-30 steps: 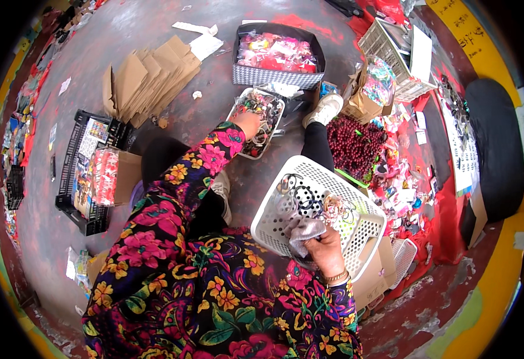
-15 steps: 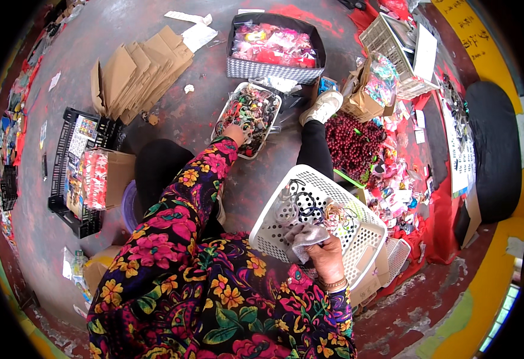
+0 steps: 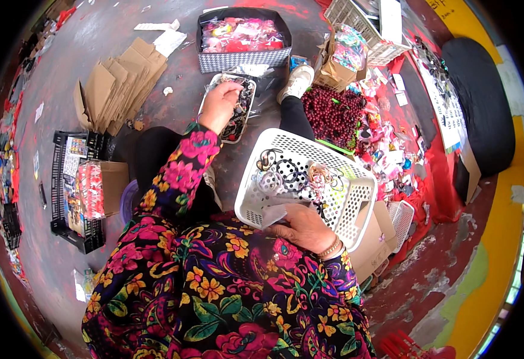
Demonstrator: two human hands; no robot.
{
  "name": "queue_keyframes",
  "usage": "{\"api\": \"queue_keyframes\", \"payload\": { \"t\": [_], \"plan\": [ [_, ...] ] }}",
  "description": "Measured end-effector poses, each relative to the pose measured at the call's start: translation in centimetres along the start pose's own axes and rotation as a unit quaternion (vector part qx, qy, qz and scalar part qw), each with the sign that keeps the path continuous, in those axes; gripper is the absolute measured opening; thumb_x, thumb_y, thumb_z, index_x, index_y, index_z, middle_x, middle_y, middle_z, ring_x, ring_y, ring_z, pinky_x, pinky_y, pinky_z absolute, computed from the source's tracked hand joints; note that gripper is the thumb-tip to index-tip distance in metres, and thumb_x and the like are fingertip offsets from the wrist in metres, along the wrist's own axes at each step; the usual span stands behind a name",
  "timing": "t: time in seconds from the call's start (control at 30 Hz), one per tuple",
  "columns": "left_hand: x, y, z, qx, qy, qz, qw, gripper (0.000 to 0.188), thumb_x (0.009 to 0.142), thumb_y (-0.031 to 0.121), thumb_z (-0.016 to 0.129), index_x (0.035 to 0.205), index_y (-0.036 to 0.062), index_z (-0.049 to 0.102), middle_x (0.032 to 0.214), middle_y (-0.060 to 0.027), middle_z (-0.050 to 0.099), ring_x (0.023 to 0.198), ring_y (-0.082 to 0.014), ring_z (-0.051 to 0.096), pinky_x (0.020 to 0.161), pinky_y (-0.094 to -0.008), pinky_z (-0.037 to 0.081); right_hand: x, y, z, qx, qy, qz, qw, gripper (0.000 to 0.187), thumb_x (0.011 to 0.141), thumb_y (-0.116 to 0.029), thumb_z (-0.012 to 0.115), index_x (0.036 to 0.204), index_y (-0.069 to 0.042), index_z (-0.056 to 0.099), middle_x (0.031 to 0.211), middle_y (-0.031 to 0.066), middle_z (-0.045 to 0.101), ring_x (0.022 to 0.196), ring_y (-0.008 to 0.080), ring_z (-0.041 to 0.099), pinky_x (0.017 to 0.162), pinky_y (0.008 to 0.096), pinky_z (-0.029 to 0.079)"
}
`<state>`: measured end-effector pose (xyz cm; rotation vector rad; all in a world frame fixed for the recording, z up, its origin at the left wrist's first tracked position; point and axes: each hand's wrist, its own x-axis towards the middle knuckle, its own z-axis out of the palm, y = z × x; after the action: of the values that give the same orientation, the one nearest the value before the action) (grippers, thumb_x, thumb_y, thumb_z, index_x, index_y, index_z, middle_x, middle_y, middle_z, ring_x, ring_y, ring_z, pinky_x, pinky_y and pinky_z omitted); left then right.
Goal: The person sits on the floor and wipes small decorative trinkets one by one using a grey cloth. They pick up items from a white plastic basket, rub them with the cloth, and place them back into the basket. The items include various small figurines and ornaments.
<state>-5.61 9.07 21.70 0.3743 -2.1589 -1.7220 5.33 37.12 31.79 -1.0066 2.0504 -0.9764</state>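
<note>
My left hand (image 3: 219, 107) is above a small white tray (image 3: 233, 142) packed with dark and coloured small pieces that look like hair ties. Its thumb and fingertips are pinched together; anything between them is too small to make out. My right hand (image 3: 309, 228) grips a thin, greyish, see-through plastic bag (image 3: 274, 214) at the near edge of a white perforated basket (image 3: 358, 206). Inside that basket, hair ties (image 3: 272, 181) in dark, clear and tan colours lie over a black-dotted white bottom.
A checked fabric box (image 3: 244, 61) of pink packets stands ahead. Flattened cartons (image 3: 121, 84) and a black crate (image 3: 88, 239) are on the left. Dark red beads (image 3: 334, 113), an open carton (image 3: 338, 75) and a pale crate (image 3: 388, 54) stand right, beside scattered packets (image 3: 394, 164).
My left hand has risen out of the tray's contents, fingers pinched. My right hand has drawn the bag toward me, to the basket's near edge. The whole view has shifted slightly.
</note>
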Motion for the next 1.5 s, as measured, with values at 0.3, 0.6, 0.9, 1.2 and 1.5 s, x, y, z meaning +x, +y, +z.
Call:
{"api": "queue_keyframes", "payload": {
  "t": [0.3,0.6,0.9,1.2,1.5],
  "plan": [
    [-8.7,15.2,0.2,0.149,-0.403,0.275,0.86,0.019,0.084,0.009,0.053,0.1,-0.0006,0.056,0.088,-0.0164,0.06,0.082,-0.0308,0.059,0.069,-0.0343,0.047,0.8,1.5,1.6,-0.043,-0.079,-0.129,0.988,0.02,0.081,-0.021,0.053,0.095,-0.008,0.06,0.085,0.015,0.059,0.08,0.0329,0.057,0.073,0.0393,0.044],
    [-7.9,14.9,5.6,0.308,-0.515,0.267,0.754,0.015,0.078,0.009,0.049,0.089,0.0011,0.056,0.082,-0.0184,0.059,0.079,-0.036,0.058,0.071,-0.042,0.046,4.5,0.8,3.0,-0.026,-0.113,-0.208,0.971,0.02,0.078,-0.021,0.052,0.08,-0.003,0.06,0.07,0.0186,0.057,0.07,0.0359,0.057,0.065,0.041,0.044],
    [-9.3,5.1,8.0,0.387,-0.418,0.236,0.787,0.025,0.074,0.006,0.052,0.098,0.0038,0.056,0.09,-0.0167,0.057,0.085,-0.0346,0.058,0.075,-0.0414,0.046,5.0,-0.7,2.9,-0.062,-0.156,-0.178,0.97,0.026,0.08,-0.028,0.05,0.083,-0.005,0.063,0.076,0.0169,0.061,0.076,0.0349,0.058,0.071,0.0415,0.046],
    [-9.9,8.6,5.4,0.149,-0.294,0.338,0.882,0.015,0.074,0.002,0.055,0.086,0.0067,0.063,0.093,-0.0115,0.055,0.085,-0.0295,0.055,0.074,-0.0361,0.045,4.4,-1.2,2.2,-0.113,-0.126,-0.128,0.977,0.025,0.08,-0.028,0.052,0.086,-0.006,0.063,0.077,0.0151,0.061,0.072,0.034,0.059,0.068,0.0419,0.046],
    [-9.8,9.5,3.8,-0.484,-0.375,-0.135,0.779,0.018,0.085,0.002,0.048,0.101,-0.0019,0.056,0.101,-0.0153,0.058,0.096,-0.0232,0.058,0.082,-0.0326,0.048,3.1,-0.2,1.5,0.028,-0.036,-0.196,0.979,0.021,0.079,-0.02,0.057,0.096,-0.009,0.061,0.086,0.0139,0.062,0.076,0.0329,0.059,0.069,0.0384,0.047]
  ]
}}
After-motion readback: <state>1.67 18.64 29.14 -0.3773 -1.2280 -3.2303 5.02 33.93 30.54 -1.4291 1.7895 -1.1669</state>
